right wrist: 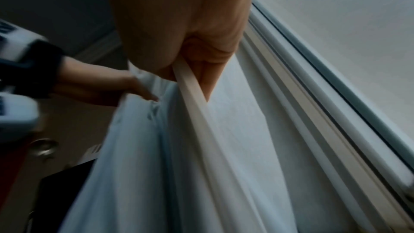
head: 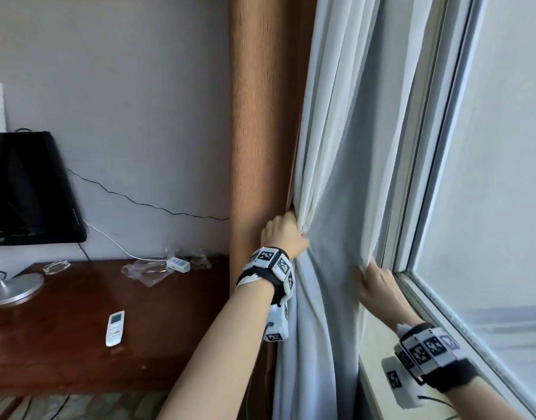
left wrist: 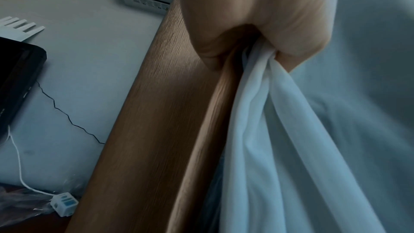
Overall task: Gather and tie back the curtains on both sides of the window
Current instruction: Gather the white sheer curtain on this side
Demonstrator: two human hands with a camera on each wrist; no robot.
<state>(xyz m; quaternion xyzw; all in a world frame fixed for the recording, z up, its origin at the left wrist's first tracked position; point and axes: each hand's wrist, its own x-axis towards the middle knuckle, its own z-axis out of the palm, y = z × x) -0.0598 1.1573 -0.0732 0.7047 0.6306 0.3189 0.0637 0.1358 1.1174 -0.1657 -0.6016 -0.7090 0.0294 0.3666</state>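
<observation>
A white sheer curtain (head: 345,165) hangs at the left side of the window (head: 488,177), beside a brown curtain (head: 260,116). My left hand (head: 286,234) grips bunched folds of the white curtain (left wrist: 264,95) where it meets the brown curtain (left wrist: 156,112). My right hand (head: 374,281) pinches the white curtain's right edge near the window frame; in the right wrist view the hemmed edge (right wrist: 195,98) runs between its fingers (right wrist: 206,70). The left hand (right wrist: 125,86) shows there too, holding the cloth. No tie-back is in view.
A dark wooden table (head: 78,344) stands at the left with a white remote (head: 115,328), a lamp base (head: 16,287), plastic wrap and a power strip (head: 178,264). A black screen (head: 24,189) hangs on the wall. The window sill (head: 378,374) lies under my right wrist.
</observation>
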